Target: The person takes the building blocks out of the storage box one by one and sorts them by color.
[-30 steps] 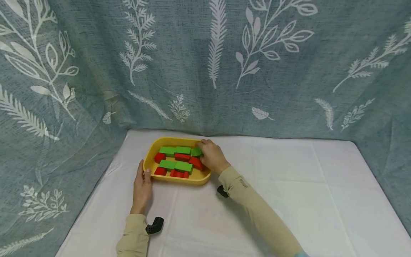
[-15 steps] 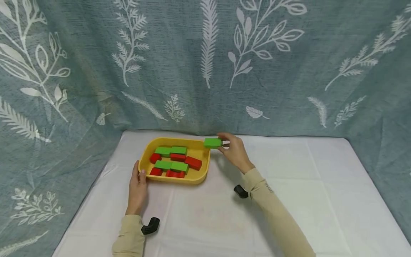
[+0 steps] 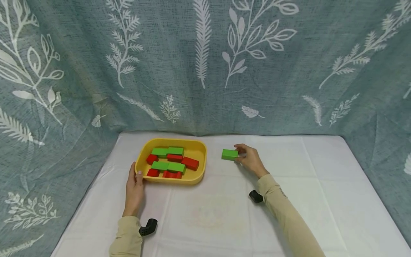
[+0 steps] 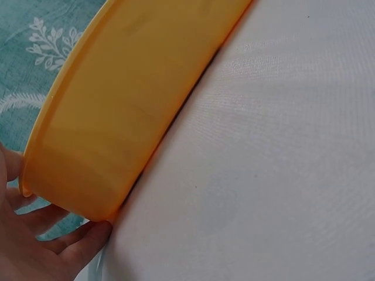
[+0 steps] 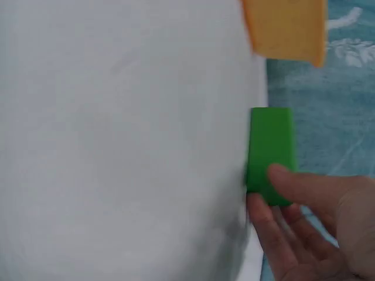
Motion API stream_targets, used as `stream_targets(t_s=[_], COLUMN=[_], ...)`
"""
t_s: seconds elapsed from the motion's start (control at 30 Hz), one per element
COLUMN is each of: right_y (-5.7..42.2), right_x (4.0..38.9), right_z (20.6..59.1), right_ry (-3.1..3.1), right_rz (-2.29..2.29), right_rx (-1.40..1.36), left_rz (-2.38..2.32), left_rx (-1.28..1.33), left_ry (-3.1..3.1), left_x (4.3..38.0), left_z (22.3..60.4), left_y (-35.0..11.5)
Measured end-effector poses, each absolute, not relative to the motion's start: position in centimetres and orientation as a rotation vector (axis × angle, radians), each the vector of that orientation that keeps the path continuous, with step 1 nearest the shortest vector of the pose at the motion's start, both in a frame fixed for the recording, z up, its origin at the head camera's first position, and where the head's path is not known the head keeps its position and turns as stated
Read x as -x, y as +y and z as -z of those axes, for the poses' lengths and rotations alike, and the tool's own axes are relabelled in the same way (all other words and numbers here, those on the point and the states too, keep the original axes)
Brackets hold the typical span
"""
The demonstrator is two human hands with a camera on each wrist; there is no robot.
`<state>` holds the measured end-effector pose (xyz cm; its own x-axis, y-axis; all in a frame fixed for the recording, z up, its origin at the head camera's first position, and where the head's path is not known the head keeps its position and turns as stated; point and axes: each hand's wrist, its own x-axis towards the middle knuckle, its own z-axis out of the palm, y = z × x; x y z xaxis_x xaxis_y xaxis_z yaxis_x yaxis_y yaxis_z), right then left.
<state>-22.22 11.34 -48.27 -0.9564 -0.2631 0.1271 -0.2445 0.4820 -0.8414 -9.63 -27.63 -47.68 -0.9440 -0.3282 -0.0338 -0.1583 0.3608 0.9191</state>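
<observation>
My right hand (image 3: pixel 252 160) pinches a green rectangular block (image 3: pixel 229 154) at its right end, to the right of the yellow tray (image 3: pixel 200 178). In the right wrist view the thumb (image 5: pixel 287 178) lies on the block's face and the fingers sit against its end, close over the white cloth. My left hand (image 3: pixel 134 189) holds the tray's near left corner. The left wrist view shows its fingers (image 4: pixel 85 246) spread around the tray's outer wall, low by the cloth. Inside the tray lie several green blocks (image 3: pixel 176 167) and red blocks (image 3: pixel 190 163).
A white cloth (image 3: pixel 205 214) covers the table. Behind it hangs a blue-green curtain (image 3: pixel 179 71) with white leaf prints. A black wrist device (image 3: pixel 148 227) sits by the left sleeve, and another black device (image 3: pixel 255 196) by the right.
My right hand has lifted the green block out of the tray's right end and carried it rightward past the rim. My left hand has stayed at the tray's corner.
</observation>
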Motion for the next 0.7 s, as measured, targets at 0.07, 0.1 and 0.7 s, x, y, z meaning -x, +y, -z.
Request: stream_targets(t_s=[0.07,0.1,0.7], right_y=[11.5,11.5,6.9], right_x=[22.2,22.2,21.0], right_z=[48.7,48.8,44.0], right_ry=[2.686,2.682,2.842], right_rz=[1.506,1.508,1.358], right_rx=[0.463,0.465,0.8], left_rz=[1.637,1.638,1.64], left_rx=[-0.445,-0.447,-0.446], left_ry=[-2.452,-2.449,-2.451], left_x=[9.6,9.6,9.6], left_z=[47.8,47.8,47.9], left_y=[-27.6,-27.6,-27.8])
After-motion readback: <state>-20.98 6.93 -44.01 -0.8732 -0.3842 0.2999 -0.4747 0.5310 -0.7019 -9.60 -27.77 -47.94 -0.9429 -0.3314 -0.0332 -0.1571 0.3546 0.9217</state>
